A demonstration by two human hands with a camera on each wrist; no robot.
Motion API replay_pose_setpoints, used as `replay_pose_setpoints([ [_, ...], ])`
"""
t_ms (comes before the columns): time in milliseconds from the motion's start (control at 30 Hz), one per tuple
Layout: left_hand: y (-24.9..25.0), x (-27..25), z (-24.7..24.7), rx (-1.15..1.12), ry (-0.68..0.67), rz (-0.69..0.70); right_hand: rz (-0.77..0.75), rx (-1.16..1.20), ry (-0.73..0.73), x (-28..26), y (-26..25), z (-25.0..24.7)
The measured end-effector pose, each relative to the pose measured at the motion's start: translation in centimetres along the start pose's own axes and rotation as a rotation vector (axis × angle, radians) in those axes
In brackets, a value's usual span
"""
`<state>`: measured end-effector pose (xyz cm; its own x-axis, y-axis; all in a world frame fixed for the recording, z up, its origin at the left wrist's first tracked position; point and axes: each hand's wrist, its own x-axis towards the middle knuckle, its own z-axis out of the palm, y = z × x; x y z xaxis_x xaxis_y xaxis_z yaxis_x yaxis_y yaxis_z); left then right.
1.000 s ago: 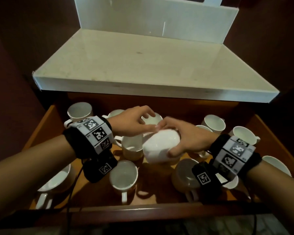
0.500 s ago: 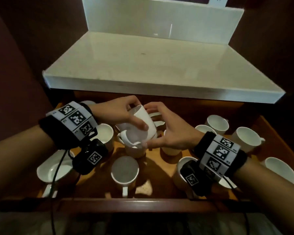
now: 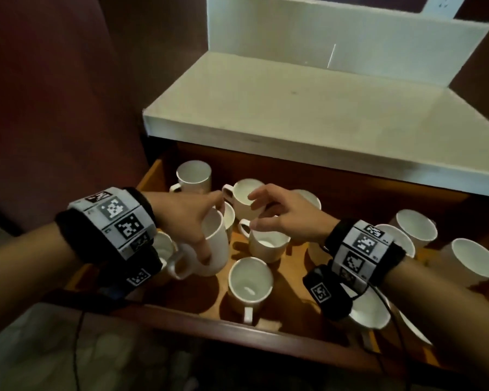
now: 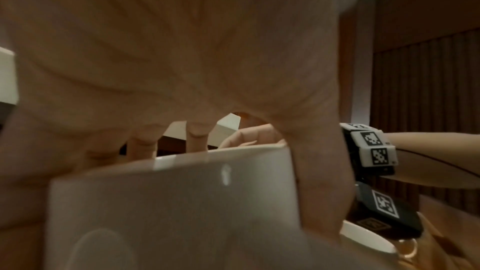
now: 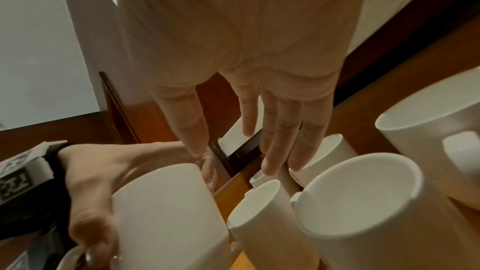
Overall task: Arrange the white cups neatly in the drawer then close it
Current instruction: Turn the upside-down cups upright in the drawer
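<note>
We grip a glossy white ceramic cup in our left hand, raised over the open wooden drawer; upright white mugs crowd around. Our right hand hovers, fingers spread and empty. Wrist trackers hide several cups.

Drawer: open wooden box, lower half of the head view, dark front rail nearest the camera.
Drawer floor: orange-brown wood, white cups standing upright on it, spread from upper left to far right, handles pointing different ways.
Counter: pale slab above the drawer, upper centre, bare top.
</note>
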<state>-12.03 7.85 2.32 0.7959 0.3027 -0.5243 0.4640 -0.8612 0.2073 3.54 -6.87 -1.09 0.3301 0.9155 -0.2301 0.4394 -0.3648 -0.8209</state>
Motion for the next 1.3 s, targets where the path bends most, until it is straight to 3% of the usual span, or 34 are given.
replay_pose_setpoints([
  [300,2.6,1.8,2.0,0.347,-0.29,0.035,0.08,-0.029,0.032,-0.4,1.7,0.0],
  [533,1.8,2.1,4.4,0.694,-0.249,0.283,0.128,-0.017,0.105,-1.6,2.9,-1.0],
  [767,1.4,2.9,4.1,0.683,-0.157,0.417,0.161,-0.011,0.14,-1.8,3.6,-1.1],
  [900,1.1,3.5,3.7,0.669,-0.182,0.444,0.195,0.007,0.154,-1.8,4.1,-1.5],
  [1100,1.0,5.1,0.8,0.261,-0.185,0.418,0.225,0.03,0.203,-2.0,4.9,-2.4],
  [1167,1.5,5.7,-0.1,0.15,-0.121,0.427,0.236,-0.002,0.268,-2.0,5.3,-2.8],
  [1300,2.7,7.3,-1.0,0.152,-0.031,0.445,0.234,-0.128,0.518,-2.0,6.1,-3.8],
])
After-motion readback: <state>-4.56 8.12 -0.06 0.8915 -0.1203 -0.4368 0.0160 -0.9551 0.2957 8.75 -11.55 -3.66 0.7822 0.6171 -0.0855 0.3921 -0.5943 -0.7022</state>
